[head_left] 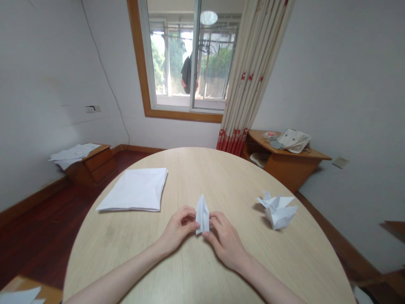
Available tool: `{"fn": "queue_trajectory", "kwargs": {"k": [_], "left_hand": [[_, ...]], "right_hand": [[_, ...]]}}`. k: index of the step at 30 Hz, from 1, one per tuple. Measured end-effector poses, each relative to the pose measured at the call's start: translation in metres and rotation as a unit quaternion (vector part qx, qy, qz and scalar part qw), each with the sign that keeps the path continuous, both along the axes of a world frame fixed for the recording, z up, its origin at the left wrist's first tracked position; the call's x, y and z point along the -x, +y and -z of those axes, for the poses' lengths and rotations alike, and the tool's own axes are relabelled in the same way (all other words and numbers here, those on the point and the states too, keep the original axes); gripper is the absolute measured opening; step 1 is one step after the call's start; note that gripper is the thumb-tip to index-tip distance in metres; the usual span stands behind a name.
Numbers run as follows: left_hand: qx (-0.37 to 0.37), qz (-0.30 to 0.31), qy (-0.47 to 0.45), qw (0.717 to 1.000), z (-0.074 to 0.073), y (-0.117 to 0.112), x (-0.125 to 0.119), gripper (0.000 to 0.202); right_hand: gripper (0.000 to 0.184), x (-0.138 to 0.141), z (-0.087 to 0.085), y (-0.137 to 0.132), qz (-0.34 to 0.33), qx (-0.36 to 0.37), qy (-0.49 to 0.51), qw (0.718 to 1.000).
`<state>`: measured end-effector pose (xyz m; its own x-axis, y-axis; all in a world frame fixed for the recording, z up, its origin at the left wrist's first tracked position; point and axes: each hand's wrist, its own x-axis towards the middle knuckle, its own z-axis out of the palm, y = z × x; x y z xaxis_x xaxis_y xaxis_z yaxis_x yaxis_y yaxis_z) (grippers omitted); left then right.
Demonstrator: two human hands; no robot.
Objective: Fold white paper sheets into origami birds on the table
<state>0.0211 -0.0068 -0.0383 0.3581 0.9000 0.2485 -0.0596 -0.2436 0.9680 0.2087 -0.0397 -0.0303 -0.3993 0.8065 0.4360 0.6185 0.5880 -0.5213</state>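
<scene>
Between both hands, a small piece of folded white paper [202,213] stands with its pointed end away from me. My left hand [179,226] pinches its left edge between thumb and fingers. On the opposite edge, my right hand [225,236] grips the paper the same way, thumb near the lower corner. To the right on the table lie folded white paper figures [277,211], close together with pointed flaps sticking up. A stack of white paper sheets [134,190] rests at the table's left.
The round wooden table [202,274] fills the front. A low drawer cabinet [101,164] with papers stands at far left. At back right a wooden corner desk [284,164] holds a cloth bag [294,140], beside a long curtain [249,80] and a window.
</scene>
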Motion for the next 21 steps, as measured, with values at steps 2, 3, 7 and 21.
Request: {"fn": "queue_trajectory", "kwargs": {"k": [2,3,7,21], "left_hand": [[0.037,-0.006,-0.017,0.999,0.0011,-0.0002,-0.0007,0.033],[0.055,-0.01,-0.03,0.998,0.002,-0.0002,-0.0012,0.04],[0.069,-0.03,-0.067,0.995,0.0057,0.0009,-0.0025,0.06],[0.067,-0.028,-0.013,0.997,0.0091,0.0043,0.0002,0.053]], "right_hand": [[0.013,-0.0003,0.0013,0.0006,-0.003,-0.005,0.004,1.0],[0.014,-0.0005,0.0021,0.0011,-0.003,-0.009,0.008,1.0],[0.019,-0.0007,0.0048,0.003,0.001,-0.007,0.034,0.999],[0.023,0.0008,-0.0001,0.0038,0.004,0.114,0.191,0.975]]}}
